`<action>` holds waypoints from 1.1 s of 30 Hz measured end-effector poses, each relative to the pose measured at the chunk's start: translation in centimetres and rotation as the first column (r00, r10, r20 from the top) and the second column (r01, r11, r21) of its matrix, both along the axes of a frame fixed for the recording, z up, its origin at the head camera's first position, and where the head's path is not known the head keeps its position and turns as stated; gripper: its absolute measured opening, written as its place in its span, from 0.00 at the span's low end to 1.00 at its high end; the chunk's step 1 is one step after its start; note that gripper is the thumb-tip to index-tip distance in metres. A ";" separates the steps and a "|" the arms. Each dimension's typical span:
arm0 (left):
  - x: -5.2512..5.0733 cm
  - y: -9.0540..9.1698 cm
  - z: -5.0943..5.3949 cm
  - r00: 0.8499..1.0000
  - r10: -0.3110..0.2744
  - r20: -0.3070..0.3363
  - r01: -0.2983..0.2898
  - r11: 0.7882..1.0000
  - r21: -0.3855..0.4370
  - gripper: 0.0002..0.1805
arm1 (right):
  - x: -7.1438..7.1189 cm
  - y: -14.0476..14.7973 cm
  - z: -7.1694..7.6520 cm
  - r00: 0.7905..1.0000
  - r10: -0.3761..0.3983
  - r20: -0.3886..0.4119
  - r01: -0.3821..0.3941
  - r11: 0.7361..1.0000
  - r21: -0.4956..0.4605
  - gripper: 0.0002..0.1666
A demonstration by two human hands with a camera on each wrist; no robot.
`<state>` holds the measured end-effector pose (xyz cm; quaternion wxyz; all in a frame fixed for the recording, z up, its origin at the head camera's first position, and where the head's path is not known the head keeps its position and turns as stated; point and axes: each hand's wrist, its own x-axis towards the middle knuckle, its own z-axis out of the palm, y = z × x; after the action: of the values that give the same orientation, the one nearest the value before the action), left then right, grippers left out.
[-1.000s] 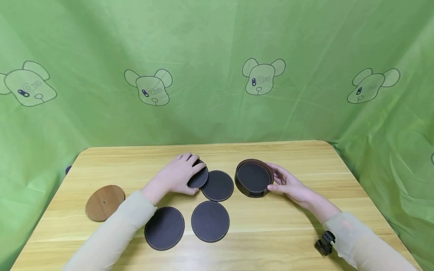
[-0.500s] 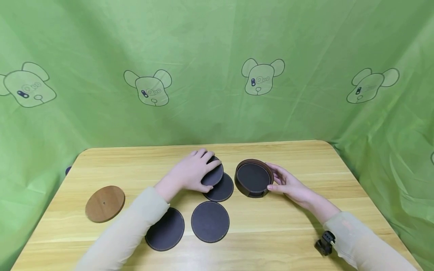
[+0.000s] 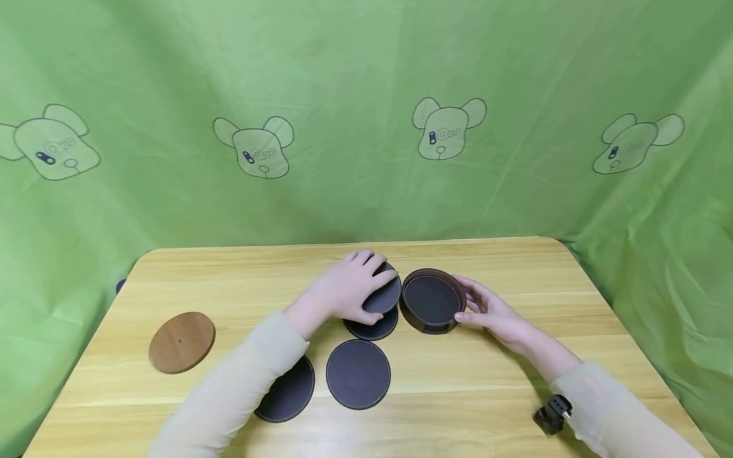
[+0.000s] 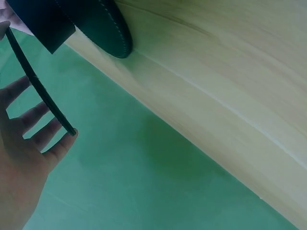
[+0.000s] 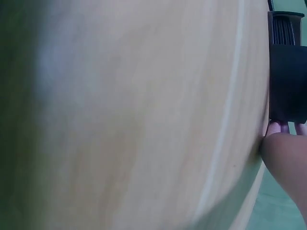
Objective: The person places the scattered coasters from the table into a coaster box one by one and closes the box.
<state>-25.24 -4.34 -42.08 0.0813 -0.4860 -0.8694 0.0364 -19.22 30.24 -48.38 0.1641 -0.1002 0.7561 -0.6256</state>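
In the head view my left hand (image 3: 346,289) grips a round dark coaster (image 3: 385,291) by its rim, thumb on the near side. The left wrist view shows this coaster (image 4: 42,93) edge-on and clear of the table. It hangs over part of another dark coaster (image 3: 372,327) and beside a round brown-rimmed coaster holder (image 3: 418,320). My right hand (image 3: 495,315) holds the holder's right side, thumb in front. A dark coaster (image 3: 431,299) lies uppermost inside it. Through the holder's slot, the right wrist view shows several stacked coasters (image 5: 283,31).
Two more dark coasters lie on the wooden table (image 3: 458,394): one coaster (image 3: 358,374) at front centre, another coaster (image 3: 289,391) partly under my left sleeve. A brown wooden disc (image 3: 182,342) lies at the left. Green cloth (image 3: 355,203) hangs behind the table.
My left hand has carried its coaster rightward, from left of the flat coaster to over it, close beside the holder. My right hand stays on the holder.
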 end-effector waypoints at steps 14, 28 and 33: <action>0.0 3.9 0.4 0.999 -0.031 -0.010 0.031 0.999 -0.027 0.46 | 0.7 -0.2 0.8 0.999 -0.041 -0.003 0.041 0.999 -0.029 0.52; -0.2 8.2 -0.2 0.999 -0.045 -0.005 0.045 0.999 -0.003 0.46 | 0.6 0.2 0.0 1.000 -0.020 -0.005 0.019 0.989 -0.149 0.51; -0.3 9.0 -0.4 1.000 -0.006 -0.004 0.006 0.999 -0.034 0.46 | 0.2 0.1 -0.3 1.000 0.002 -0.006 -0.003 0.989 -0.145 0.50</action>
<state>-25.54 4.67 -42.53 0.0748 -0.4897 -0.8671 0.0521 -18.98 30.34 -48.67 0.1550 -0.1149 0.7089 -0.6785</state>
